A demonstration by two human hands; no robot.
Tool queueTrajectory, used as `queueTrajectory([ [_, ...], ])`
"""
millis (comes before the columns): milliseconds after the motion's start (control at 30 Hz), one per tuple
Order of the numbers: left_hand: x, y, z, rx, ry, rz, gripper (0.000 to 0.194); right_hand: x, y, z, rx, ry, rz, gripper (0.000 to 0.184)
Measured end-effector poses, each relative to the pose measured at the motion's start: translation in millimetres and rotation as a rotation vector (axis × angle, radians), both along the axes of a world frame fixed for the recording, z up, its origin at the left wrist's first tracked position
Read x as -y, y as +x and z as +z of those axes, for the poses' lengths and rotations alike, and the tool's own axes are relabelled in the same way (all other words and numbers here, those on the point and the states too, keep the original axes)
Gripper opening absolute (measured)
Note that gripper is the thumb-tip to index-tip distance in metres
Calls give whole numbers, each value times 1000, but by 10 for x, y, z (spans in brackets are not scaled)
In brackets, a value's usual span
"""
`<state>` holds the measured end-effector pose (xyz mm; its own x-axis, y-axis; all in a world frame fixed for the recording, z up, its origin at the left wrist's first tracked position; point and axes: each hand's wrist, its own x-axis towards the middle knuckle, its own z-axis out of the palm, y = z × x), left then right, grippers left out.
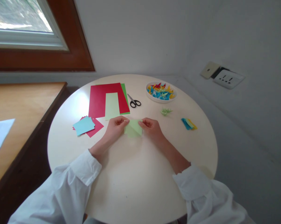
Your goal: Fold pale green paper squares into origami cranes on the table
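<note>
Between my two hands a small pale green paper square (133,129) is held up over the round table, with faint crease lines across it. My left hand (117,124) pinches its upper left corner between thumb and fingers. At the upper right corner, my right hand (152,127) grips it the same way. Just beyond my left hand lies a pale green paper strip (112,104) on a large red sheet (97,101), with a green sheet (125,99) partly showing beneath. Black-handled scissors (134,102) rest beside these sheets.
A white oval dish (157,100) at the back holds many coloured folded paper pieces. Nearer are a green folded cluster (166,112) and a small blue and yellow paper stack (189,123). Light blue squares (83,125) overlap red ones (96,128) at left. The round white table (135,180) nears the wall.
</note>
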<state>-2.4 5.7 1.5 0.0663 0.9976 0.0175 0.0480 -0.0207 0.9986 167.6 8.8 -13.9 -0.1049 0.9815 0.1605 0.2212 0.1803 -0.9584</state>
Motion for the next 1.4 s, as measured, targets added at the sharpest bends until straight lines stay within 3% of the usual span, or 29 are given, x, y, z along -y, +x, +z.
queueTrajectory([
  [267, 39, -24, 65, -157, 42, -147, 14, 98, -37, 98, 175, 85, 99, 27],
  [867, 38, -17, 46, -142, 26, -195, 9, 135, -49, 161, 203, 260, -4, 22],
  [1067, 15, -42, 30, -135, 31, -146, 8, 95, 46, 157, 159, 235, -89, 21],
  [1300, 16, -27, 91, -127, 2, -110, 9, 80, 105, 170, 170, 231, -97, 21],
  [1400, -2, -51, 98, -119, -20, -25, 9, 50, 151, 167, 115, 238, -156, 21],
])
